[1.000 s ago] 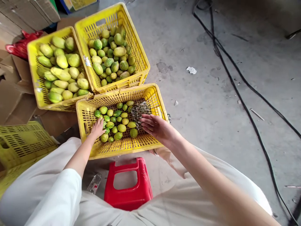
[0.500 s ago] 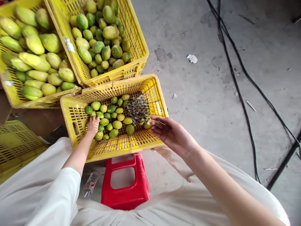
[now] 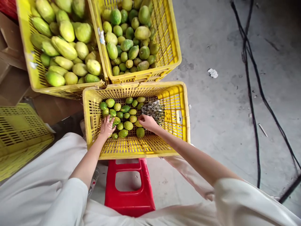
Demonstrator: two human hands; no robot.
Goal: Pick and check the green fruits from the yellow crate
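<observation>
A yellow plastic crate (image 3: 178, 125) stands on the floor in front of me with several small green and yellow fruits (image 3: 128, 125) on its bottom. My left hand (image 3: 107, 125) rests on the fruits at the crate's left side, fingers spread over them. My right hand (image 3: 147, 121) reaches down into the crate's middle, its fingers curled on a yellow fruit beside a crumpled shiny wrapper (image 3: 154, 110). Whether that hand has the fruit gripped cannot be made out.
Two more yellow crates stand behind: one (image 3: 169, 40) with medium green fruits, one (image 3: 25, 53) at the left with larger pale ones. A red stool (image 3: 128, 191) is between my knees. Another yellow crate (image 3: 21, 135) lies at the left. Black cables (image 3: 251, 94) run over the concrete floor at the right.
My right hand has moved from the crate's right rim down into the fruits in the middle. My left hand has stayed on the fruits. The view has shifted right and closer.
</observation>
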